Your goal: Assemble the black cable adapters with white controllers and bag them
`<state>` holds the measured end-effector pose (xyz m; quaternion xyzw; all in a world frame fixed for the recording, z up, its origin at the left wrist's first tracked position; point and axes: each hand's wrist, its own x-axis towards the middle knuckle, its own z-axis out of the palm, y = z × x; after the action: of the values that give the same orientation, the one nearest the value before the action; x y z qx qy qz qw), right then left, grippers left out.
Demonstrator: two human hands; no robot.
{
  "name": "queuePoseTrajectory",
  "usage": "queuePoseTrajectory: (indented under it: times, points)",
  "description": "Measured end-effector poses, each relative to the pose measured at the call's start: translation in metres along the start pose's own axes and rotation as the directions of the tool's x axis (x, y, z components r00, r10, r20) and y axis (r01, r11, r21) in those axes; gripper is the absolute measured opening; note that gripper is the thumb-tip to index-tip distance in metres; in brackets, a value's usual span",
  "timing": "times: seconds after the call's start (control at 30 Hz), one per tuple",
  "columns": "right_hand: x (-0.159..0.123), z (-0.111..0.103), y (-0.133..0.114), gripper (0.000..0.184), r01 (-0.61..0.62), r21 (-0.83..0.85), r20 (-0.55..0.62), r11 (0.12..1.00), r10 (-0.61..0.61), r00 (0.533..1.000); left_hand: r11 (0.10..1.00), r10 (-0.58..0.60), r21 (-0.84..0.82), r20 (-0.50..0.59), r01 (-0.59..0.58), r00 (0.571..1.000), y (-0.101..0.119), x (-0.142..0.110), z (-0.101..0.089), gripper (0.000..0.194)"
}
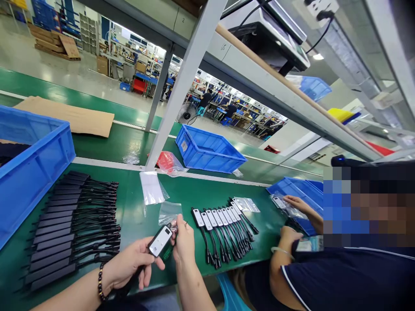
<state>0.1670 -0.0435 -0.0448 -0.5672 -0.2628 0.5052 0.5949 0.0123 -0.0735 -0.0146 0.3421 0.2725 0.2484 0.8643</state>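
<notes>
My left hand (128,261) grips a black cable adapter box (161,242) with a white label facing up. At the box's far end, my right hand (184,239) has its fingers closed around something small that I cannot make out. Left of my hands lies a long row of black adapters (61,229) without visible labels, their cables pointing right. To the right, a row of white-labelled adapters (214,219) lies with cables toward me. A clear plastic bag (170,210) and a stack of white slips (151,188) lie just beyond my hands.
A blue bin (61,142) stands at the left, another blue bin (210,151) behind the table rail. A slanted grey post (184,82) rises in front of me. On the right, a co-worker (350,276) holds a labelled adapter (279,202) near blue bins.
</notes>
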Motion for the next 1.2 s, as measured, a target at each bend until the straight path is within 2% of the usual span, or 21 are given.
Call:
queuePoseTrajectory:
  times: [0.1, 0.17, 0.27, 0.4, 0.47, 0.53, 0.6, 0.7, 0.83, 0.97, 1.13, 1.2]
  points:
    - [-0.004, 0.000, 0.002, 0.046, 0.025, -0.050, 0.051, 0.998, -0.022, 0.998, 0.999, 0.039, -0.030, 0.001, -0.039, 0.999, 0.000, -0.002, -0.001, 0.062]
    - [-0.007, 0.001, 0.002, 0.048, 0.047, -0.093, 0.098, 0.995, -0.038, 0.994, 0.998, 0.040, -0.053, 0.016, -0.039, 0.999, 0.000, -0.003, -0.001, 0.072]
    - [-0.011, 0.001, 0.000, 0.050, 0.034, -0.131, 0.180, 0.991, -0.010, 0.984, 0.996, 0.029, -0.090, 0.047, -0.025, 0.998, -0.001, -0.005, -0.002, 0.080]
    - [-0.012, -0.008, -0.005, 0.051, -0.038, -0.219, 0.300, 0.975, 0.104, 0.948, 0.996, 0.035, -0.080, 0.041, -0.032, 0.999, -0.002, -0.008, -0.001, 0.086]
    - [-0.013, -0.016, -0.010, 0.049, 0.026, -0.267, 0.299, 0.963, 0.057, 0.952, 0.998, 0.046, -0.046, 0.000, -0.045, 0.999, -0.003, -0.009, -0.001, 0.086]
    - [-0.014, -0.022, -0.017, 0.040, 0.157, -0.314, 0.252, 0.936, -0.077, 0.965, 0.999, 0.050, -0.004, -0.051, -0.051, 0.997, -0.003, -0.011, -0.001, 0.084]
    - [-0.016, -0.025, -0.025, 0.032, 0.293, -0.391, 0.237, 0.873, -0.213, 0.948, 0.998, 0.046, 0.035, -0.094, -0.043, 0.995, -0.004, -0.013, 0.000, 0.082]
    - [-0.020, -0.019, -0.033, 0.025, 0.444, -0.514, 0.326, 0.734, -0.312, 0.893, 0.996, 0.033, 0.088, -0.147, -0.020, 0.989, -0.006, -0.016, 0.002, 0.081]
    - [-0.020, -0.006, -0.034, 0.012, 0.555, -0.596, 0.450, 0.581, -0.331, 0.830, 0.989, 0.023, 0.146, -0.200, 0.006, 0.980, -0.013, -0.019, 0.004, 0.078]
    - [-0.019, -0.003, -0.030, 0.015, 0.626, -0.636, 0.514, 0.452, -0.357, 0.780, 0.988, 0.026, 0.155, -0.253, 0.014, 0.967, -0.020, -0.018, 0.005, 0.075]
    - [-0.027, -0.010, -0.024, 0.018, 0.761, -0.608, 0.680, 0.226, -0.346, 0.646, 0.994, 0.076, 0.095, -0.348, -0.045, 0.934, -0.023, -0.011, 0.009, 0.070]
    - [-0.034, -0.012, -0.022, 0.018, 0.792, -0.592, 0.729, 0.145, -0.322, 0.604, 0.995, 0.090, 0.082, -0.364, -0.064, 0.927, -0.025, -0.008, 0.010, 0.062]
